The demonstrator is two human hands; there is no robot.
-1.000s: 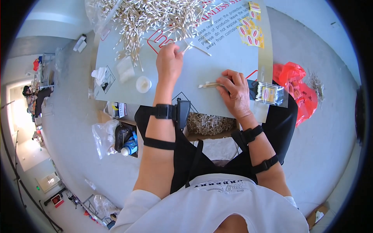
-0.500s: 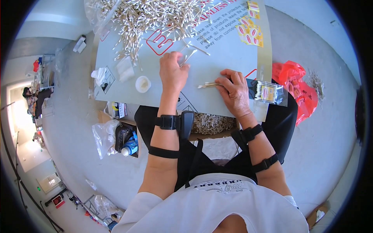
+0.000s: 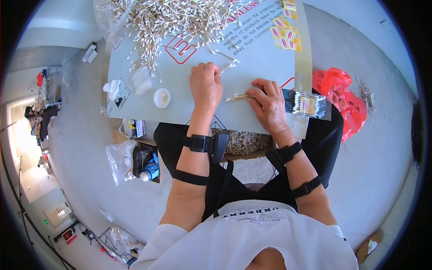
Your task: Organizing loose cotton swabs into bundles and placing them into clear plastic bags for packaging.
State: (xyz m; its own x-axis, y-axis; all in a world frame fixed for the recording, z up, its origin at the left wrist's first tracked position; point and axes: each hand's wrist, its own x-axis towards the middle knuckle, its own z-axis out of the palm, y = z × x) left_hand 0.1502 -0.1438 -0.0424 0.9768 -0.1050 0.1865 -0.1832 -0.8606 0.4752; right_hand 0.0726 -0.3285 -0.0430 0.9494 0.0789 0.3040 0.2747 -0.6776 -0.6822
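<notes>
My left hand is closed in a pinch above the sheet-covered table. A cotton swab juts from its fingertips toward the right. Another swab lies just beyond, at the near edge of the big loose heap of cotton swabs. My right hand rests on the table, its fingers and thumb closed round a small bundle of swabs whose tips point left. Just right of that hand lies a clear packet of swabs with a yellow label, in part over the table's edge.
A small round white tub and crumpled white tissue stand at the left. Yellow labels lie at the far right. Below the table's near edge is a box full of swabs. A red plastic bag sits on the right.
My left hand has moved slightly right, and a swab now shows at its closed fingertips. My right hand keeps its hold on the bundle. The whole view has shifted a little.
</notes>
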